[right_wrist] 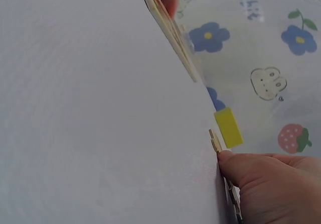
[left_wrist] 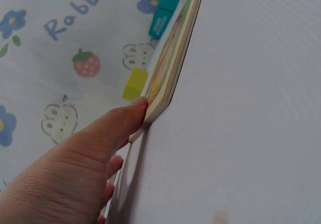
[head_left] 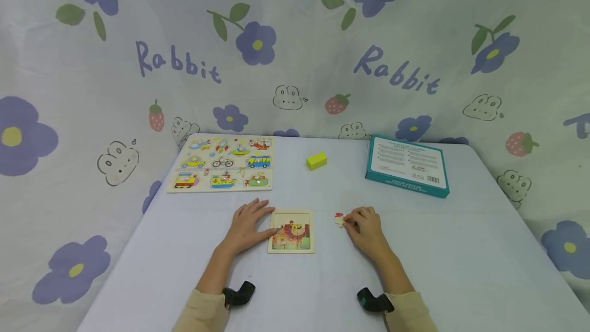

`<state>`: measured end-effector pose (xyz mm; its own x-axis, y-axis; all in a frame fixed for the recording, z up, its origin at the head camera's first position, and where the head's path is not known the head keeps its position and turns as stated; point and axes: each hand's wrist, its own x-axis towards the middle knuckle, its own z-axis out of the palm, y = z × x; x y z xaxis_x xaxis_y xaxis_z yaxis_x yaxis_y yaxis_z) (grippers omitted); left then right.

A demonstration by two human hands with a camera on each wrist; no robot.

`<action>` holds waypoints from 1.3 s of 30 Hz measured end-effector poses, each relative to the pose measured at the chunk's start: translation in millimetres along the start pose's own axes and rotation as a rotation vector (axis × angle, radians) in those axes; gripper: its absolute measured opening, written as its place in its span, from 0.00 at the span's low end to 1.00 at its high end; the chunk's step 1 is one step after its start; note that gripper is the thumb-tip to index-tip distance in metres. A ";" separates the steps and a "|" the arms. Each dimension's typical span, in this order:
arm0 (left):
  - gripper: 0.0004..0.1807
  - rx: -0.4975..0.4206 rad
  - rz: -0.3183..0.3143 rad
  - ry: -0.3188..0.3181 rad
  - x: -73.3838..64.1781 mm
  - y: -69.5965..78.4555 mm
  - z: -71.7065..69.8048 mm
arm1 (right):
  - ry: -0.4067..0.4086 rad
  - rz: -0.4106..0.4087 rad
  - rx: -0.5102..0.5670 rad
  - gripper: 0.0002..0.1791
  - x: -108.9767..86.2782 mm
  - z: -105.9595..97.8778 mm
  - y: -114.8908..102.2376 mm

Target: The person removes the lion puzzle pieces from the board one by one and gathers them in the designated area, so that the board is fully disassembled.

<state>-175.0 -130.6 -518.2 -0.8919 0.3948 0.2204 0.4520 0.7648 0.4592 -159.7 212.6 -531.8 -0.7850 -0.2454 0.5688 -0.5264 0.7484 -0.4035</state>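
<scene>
In the head view a square wooden jigsaw tray [head_left: 290, 253] lies on the table, its lower part filled with lion-picture pieces and its upper strip showing bare board. My left hand [head_left: 249, 224] rests at its left side, fingers stretched out and thumb on the tray. The left wrist view shows that thumb [left_wrist: 125, 114] pressing the tray's edge. Right of the tray, my right hand [head_left: 366, 227] pinches a small white-and-red puzzle piece [head_left: 339, 219]. Seen edge-on in the right wrist view, the puzzle piece [right_wrist: 214, 140] sits at the thumb tip; thin wooden edges below are partly hidden.
A yellow block [head_left: 316, 161] stands behind the tray. At the back left lies a wooden vehicle puzzle board [head_left: 221, 163]; at the back right, a teal box [head_left: 407, 165] with a white printed label. A patterned curtain [head_left: 295, 40] hangs behind the white table [head_left: 461, 250].
</scene>
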 end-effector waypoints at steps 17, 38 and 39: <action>0.33 0.011 -0.011 -0.007 -0.6 0.3 2.5 | 0.046 -0.050 0.024 0.09 -1.0 0.4 -8.6; 0.33 0.018 -0.020 -0.023 0.3 -1.1 1.0 | -0.080 0.038 0.044 0.12 8.6 12.9 -39.3; 0.33 0.020 -0.019 -0.024 0.7 -1.0 1.1 | -0.090 0.045 0.036 0.12 9.9 12.5 -40.1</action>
<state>-176.1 -130.5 -519.5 -0.8999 0.3919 0.1910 0.4353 0.7824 0.4455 -150.4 172.5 -518.9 -0.8332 -0.2677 0.4839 -0.5004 0.7376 -0.4535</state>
